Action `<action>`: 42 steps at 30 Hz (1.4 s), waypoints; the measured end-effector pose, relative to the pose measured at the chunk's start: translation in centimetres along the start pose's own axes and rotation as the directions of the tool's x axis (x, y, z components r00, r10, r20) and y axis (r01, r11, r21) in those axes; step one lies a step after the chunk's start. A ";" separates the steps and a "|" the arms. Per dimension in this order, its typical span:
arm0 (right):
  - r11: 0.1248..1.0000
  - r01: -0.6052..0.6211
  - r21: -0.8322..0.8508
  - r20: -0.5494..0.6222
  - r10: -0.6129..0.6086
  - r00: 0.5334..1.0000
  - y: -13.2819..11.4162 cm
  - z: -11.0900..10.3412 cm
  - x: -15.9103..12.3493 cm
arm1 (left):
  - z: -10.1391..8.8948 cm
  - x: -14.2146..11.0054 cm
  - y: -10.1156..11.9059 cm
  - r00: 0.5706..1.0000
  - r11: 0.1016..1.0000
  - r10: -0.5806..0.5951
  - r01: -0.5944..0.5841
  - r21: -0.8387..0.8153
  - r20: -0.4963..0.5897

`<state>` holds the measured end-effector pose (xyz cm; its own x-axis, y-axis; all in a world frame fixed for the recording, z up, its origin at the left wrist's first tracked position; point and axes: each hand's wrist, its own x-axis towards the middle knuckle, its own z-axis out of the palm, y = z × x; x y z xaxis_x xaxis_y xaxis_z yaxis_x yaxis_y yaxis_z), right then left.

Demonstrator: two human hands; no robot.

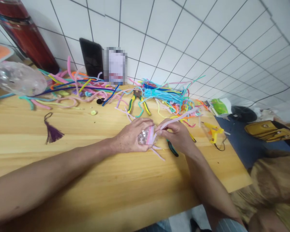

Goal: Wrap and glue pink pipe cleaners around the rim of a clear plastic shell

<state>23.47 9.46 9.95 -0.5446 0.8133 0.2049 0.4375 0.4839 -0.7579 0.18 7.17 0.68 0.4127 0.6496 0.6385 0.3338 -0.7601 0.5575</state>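
Note:
My left hand (130,137) is closed around a small clear ball (143,138) wrapped with pink pipe cleaner. My right hand (177,135) pinches a long pale pink pipe cleaner (181,116) that runs up and to the right from the ball. Both hands meet over the middle of the wooden table (87,174). Loose pink ends stick out below the hands. A dark green-handled tool (172,148) lies just under my right hand.
A heap of coloured pipe cleaners (159,95) spreads along the back of the table. Yellow-handled pliers (137,101), a yellow glue gun (214,131), a purple tassel (52,130), a clear balloon (16,77) and a black phone (91,59) leaning on the tiled wall are nearby.

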 end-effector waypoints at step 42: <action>0.953 -0.171 0.249 -0.017 0.181 0.983 1.1 2.1 0.3 | 0.4 0.0 0.2 1.000 1.000 0.003 -0.003 -0.001 -0.013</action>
<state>22.27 9.57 7.93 -0.4441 0.8928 0.0753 0.3323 0.2422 -0.9116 0.59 7.03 0.58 0.4022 0.6478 0.6470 0.3322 -0.7618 0.5561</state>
